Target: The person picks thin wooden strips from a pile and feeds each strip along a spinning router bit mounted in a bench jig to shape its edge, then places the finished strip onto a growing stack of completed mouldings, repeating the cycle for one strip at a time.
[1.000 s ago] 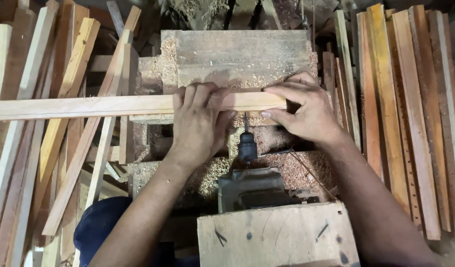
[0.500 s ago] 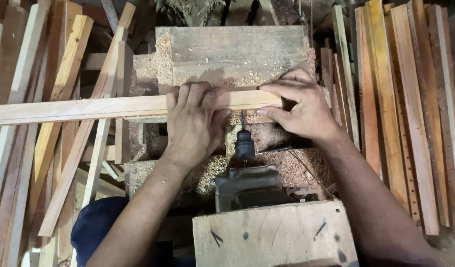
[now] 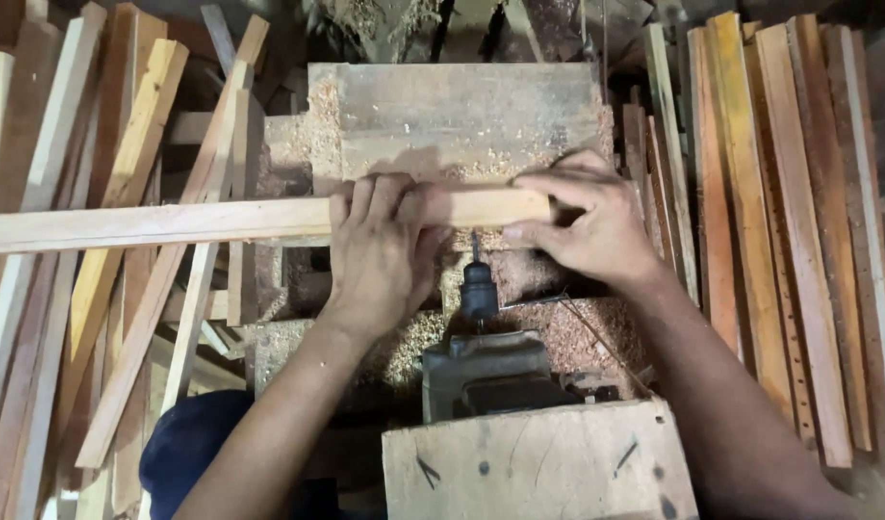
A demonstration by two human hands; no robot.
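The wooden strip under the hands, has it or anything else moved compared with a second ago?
Hardly. Both hands keep pressing the long wooden strip against the drill bit: left hand flat on top, right hand pinching its end. Strip, drill and sawdust-covered block sit as before.

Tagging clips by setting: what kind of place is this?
Most likely a small woodworking shop. Both hands, left hand and right hand, press a wooden strip against a mounted horizontal drill. Sawdust covers the bench, and cut wooden slats are stacked on both sides.
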